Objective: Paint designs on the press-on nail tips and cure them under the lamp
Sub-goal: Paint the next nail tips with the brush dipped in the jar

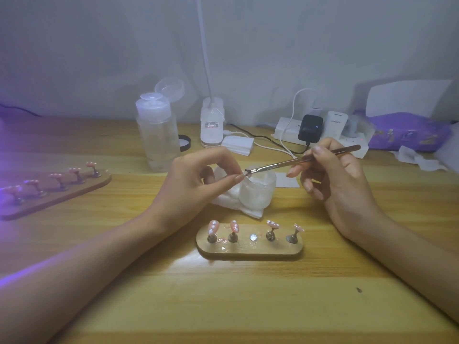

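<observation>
My right hand [332, 177] grips a thin brush [298, 161], its dark tip reaching left over a small frosted glass jar [258, 192]. My left hand [198, 177] has thumb and forefinger pinched together right at the brush tip; whatever small piece it pinches is hidden. Under the jar and my left hand lies a white wipe [231, 202]. In front of me sits a wooden holder [249, 249] with several pink nail tips [234, 226] on metal stands and one bare magnet spot in the middle. A second holder [57, 192] with pink tips lies at the left in purple light.
At the back stand a clear pump bottle [157, 135] with its lid flipped up, a white lamp base [212, 125], a stack of white pads [238, 145], a power strip [320, 135] with chargers and cables, and a purple pouch [407, 132]. A black lid [185, 143] lies behind the bottle.
</observation>
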Demonstrator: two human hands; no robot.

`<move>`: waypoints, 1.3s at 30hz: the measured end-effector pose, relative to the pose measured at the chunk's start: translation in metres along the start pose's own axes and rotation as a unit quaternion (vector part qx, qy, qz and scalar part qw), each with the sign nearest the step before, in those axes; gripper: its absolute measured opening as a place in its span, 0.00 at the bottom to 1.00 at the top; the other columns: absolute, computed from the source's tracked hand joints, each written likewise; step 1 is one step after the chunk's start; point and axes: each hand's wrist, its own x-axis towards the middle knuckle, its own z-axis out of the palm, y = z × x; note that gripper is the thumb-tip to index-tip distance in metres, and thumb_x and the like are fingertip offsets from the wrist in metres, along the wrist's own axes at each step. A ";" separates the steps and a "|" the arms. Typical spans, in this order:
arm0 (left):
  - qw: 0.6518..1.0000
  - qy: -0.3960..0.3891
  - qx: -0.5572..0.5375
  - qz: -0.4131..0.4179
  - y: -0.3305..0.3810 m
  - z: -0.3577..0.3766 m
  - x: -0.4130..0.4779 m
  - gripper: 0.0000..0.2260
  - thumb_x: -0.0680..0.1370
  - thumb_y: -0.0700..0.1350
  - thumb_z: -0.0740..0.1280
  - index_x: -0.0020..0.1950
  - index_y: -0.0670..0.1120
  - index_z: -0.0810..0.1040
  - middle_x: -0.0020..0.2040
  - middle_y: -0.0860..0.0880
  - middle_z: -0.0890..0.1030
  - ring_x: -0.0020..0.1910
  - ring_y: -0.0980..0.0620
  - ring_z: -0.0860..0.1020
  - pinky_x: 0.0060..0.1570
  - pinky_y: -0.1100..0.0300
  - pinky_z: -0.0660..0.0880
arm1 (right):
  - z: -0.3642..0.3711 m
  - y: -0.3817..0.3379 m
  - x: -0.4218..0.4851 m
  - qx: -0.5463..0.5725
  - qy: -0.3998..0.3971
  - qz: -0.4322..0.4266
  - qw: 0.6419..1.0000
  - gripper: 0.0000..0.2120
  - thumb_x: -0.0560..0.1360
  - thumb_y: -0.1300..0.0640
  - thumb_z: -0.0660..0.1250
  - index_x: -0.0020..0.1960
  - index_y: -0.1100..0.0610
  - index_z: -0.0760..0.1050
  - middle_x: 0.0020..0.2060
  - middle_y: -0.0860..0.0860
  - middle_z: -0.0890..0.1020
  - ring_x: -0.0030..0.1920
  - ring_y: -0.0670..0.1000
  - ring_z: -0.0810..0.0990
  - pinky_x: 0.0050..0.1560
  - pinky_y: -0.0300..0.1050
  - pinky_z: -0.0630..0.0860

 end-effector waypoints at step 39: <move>1.000 0.004 0.012 0.009 0.001 0.001 0.000 0.07 0.76 0.44 0.73 0.39 0.49 0.80 0.32 0.63 0.78 0.25 0.61 0.69 0.29 0.75 0.62 | 0.000 -0.001 -0.001 -0.022 0.027 0.002 0.999 0.11 0.84 0.59 0.57 0.42 0.55 0.67 0.32 0.55 0.84 0.24 0.47 0.69 0.23 0.35 0.62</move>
